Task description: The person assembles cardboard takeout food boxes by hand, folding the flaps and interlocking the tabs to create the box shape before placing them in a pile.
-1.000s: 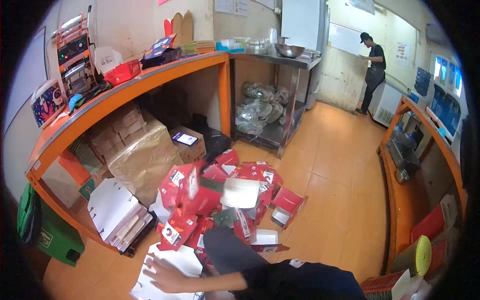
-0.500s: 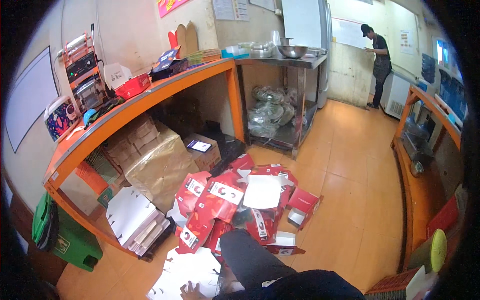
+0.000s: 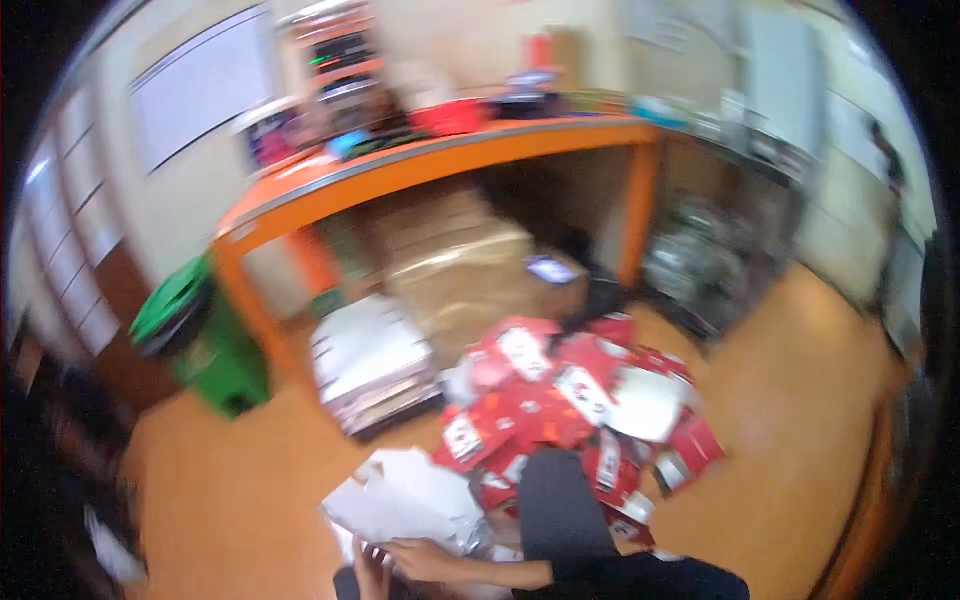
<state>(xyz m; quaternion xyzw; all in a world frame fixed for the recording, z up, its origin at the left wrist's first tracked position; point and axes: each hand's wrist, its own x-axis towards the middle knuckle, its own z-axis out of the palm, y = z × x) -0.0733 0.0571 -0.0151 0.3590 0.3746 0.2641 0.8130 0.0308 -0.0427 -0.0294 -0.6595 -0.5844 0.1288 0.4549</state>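
White flat cardboard box blanks (image 3: 400,490) with notched edges lie on the floor at the lower middle, by my dark-trousered knee. At their near edge my left hand (image 3: 371,574) has its fingers closed on the border of a blank. My right hand (image 3: 425,561) reaches across from the right, its fingers meeting the same edge close to the left hand. Motion blur softens both hands. Beyond the knee spreads a heap of red printed cardboard boxes (image 3: 550,400), with a white blank (image 3: 643,404) on top.
A stack of white blanks (image 3: 370,345) stands left of the heap, beside a large brown wrapped package (image 3: 460,285) under the orange table (image 3: 450,155). Further left is a green bin (image 3: 205,340). A lit phone (image 3: 550,268) lies on a box. Orange floor (image 3: 780,400) extends right.
The view has swung left, so the scene sits further right. My left hand, earlier spread on the blanks, is now at their near edge, and my right hand has come beside it.
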